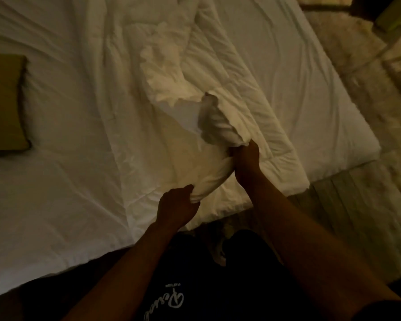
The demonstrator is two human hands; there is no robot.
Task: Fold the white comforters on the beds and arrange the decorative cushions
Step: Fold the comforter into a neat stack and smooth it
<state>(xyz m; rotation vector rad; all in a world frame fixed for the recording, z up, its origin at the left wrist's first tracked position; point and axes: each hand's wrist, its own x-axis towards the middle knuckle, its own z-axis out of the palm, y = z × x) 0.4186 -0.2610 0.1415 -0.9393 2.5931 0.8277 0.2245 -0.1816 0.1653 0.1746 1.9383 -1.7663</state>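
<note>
At frame centre, a bunched edge of the white comforter (208, 126) is held up over the bed (56, 205).

Its lower end is gripped by the left hand (177, 206), its upper end by the right hand (245, 162), fingers curled round the fabric; the rest is spread crumpled toward the upper middle. An olive cushion (5, 101) is seen at the left edge, a shaggy rug (361, 93) at the upper right.

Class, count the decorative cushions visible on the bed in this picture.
1. The olive cushion lies on the white sheet at the left edge, partly cropped. Others may lie outside the frame.
</note>
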